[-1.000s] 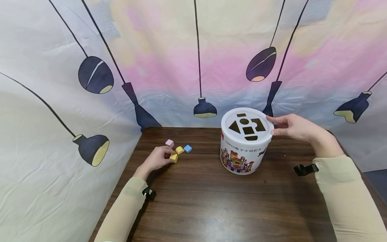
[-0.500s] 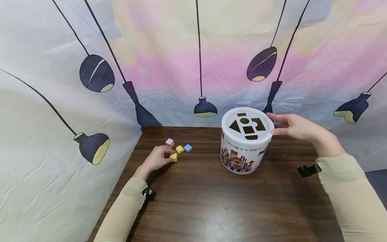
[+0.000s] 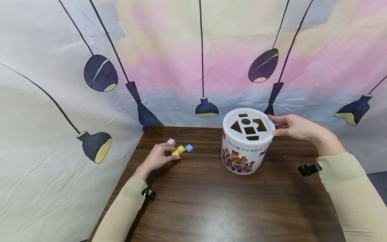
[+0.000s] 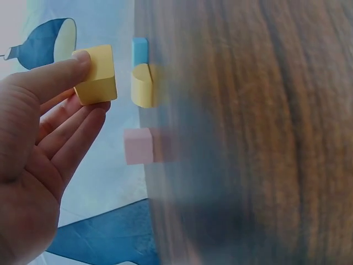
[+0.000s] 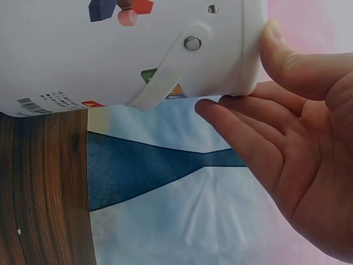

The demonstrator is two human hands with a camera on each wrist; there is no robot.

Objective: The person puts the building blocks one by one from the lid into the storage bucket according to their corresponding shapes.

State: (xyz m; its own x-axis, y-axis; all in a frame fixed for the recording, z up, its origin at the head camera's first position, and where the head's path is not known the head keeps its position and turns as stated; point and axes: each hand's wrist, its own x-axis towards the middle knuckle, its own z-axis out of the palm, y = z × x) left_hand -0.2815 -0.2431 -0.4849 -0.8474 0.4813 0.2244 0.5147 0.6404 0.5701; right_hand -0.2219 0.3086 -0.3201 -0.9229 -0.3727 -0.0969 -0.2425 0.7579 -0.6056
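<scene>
My left hand (image 3: 156, 157) pinches a yellow block (image 4: 96, 75) between thumb and fingertips, slightly raised off the table. Just behind it stand a yellow rounded block (image 4: 142, 85), a blue block (image 3: 188, 148) and a pink cube (image 4: 138, 146). To the right is a white bucket (image 3: 242, 156) printed with a toy-block picture, its lid (image 3: 248, 124) cut with several shaped holes. My right hand (image 3: 294, 127) grips the lid's right rim, thumb on one side and fingers on the other. A white carrying handle (image 5: 165, 66) hangs against the bucket's side.
The brown wooden table (image 3: 196, 201) ends at a cloth backdrop (image 3: 169, 67) painted with lamps, close behind the bucket and blocks. Dark devices are strapped at both wrists.
My left hand has raised the yellow block a little and shifted it slightly right. The right hand keeps its hold on the bucket, which has not moved. The head view has shifted slightly.
</scene>
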